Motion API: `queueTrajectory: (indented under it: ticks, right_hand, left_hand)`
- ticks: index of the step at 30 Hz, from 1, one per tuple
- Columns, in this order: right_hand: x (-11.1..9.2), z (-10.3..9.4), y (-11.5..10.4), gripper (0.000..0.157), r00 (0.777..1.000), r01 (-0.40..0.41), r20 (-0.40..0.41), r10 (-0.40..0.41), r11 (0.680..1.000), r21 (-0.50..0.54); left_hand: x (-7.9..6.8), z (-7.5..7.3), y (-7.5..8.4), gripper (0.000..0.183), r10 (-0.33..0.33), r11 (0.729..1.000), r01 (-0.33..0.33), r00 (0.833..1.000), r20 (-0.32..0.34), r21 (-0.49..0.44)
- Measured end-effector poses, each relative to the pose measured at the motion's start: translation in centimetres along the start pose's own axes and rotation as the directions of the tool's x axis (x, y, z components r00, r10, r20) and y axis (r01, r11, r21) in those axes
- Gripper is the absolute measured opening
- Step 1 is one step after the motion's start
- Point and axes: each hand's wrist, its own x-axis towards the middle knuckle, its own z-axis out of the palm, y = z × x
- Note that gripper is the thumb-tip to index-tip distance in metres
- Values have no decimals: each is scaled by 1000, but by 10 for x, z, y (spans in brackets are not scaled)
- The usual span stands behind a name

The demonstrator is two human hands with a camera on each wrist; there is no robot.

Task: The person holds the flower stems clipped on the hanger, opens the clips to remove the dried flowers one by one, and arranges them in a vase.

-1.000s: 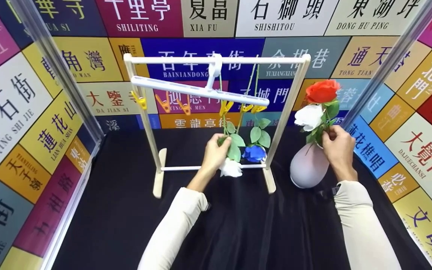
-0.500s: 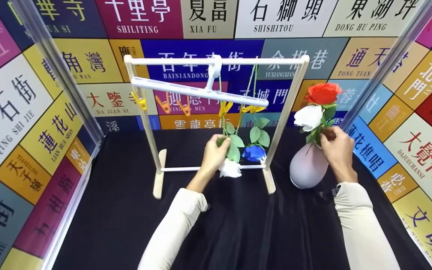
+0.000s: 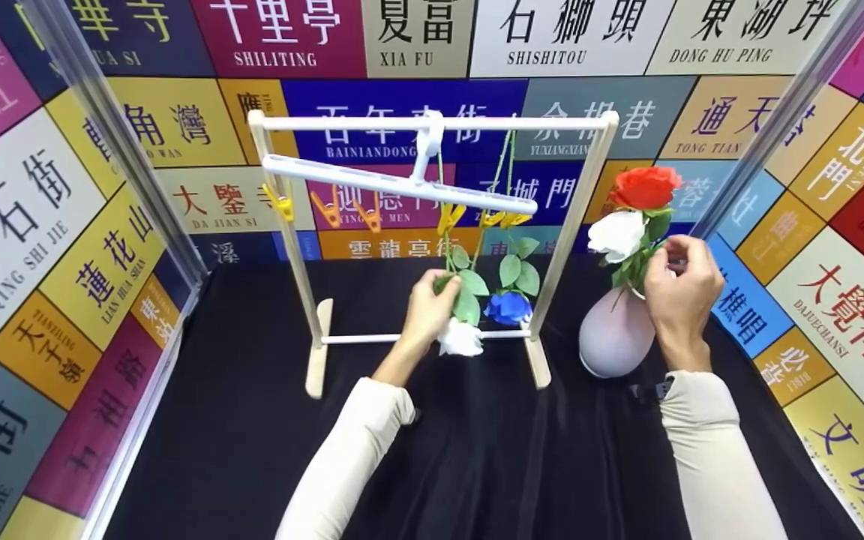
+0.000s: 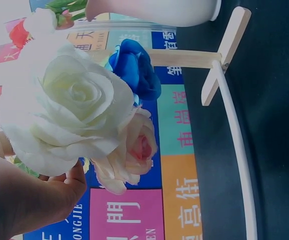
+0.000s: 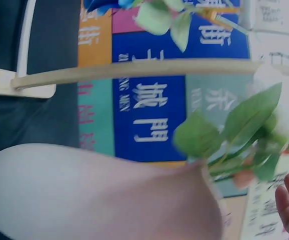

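Note:
My left hand (image 3: pixel 432 300) pinches the stem of a white rose (image 3: pixel 460 337) that hangs head-down from a clip on the white hanger (image 3: pixel 402 180). Close beside it hangs a blue rose (image 3: pixel 508 307). The left wrist view also shows a pale pink rose (image 4: pixel 134 152) partly behind the white one. At the right, a red rose (image 3: pixel 646 187) and another white rose (image 3: pixel 617 235) stand in a pale pinkish vase (image 3: pixel 616 337). My right hand (image 3: pixel 681 300) is beside their leaves, above the vase mouth. Its fingers (image 5: pixel 286 205) are loosely bent and hold nothing in the right wrist view.
The hanger hooks over the top bar of a wooden frame (image 3: pixel 582 225) and tilts down to the right. Yellow and orange clips (image 3: pixel 331 208) hang along it. Black cloth (image 3: pixel 237 450) covers the table, and walls with printed signs (image 3: pixel 124 262) enclose its back and sides.
My right hand has let go of the flower stems and shifted slightly to the right, its fingers loosening. The left hand has stayed on the hanging white rose's stem.

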Motion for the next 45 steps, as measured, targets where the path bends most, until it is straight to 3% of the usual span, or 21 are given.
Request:
queueTrajectory:
  ticks: [8,23,33,45]
  right_hand:
    - [-8,12,-38,15,992,124,-12,-123,987,103]
    - [-22,51,-79,21,976,139,143,-161,978,157]
    - [-36,91,-109,29,937,-31,344,-58,968,247]
    - [-60,133,-133,46,827,-273,545,142,947,168]
  left_hand:
    - [1,-1,1,25,-2,1000,2,1000,14,-4]
    - [1,-5,2,25,8,1000,-8,1000,1,15]
    - [1,-6,3,24,-2,1000,2,1000,-3,23]
    - [-4,-5,2,24,10,999,-11,1000,9,34]
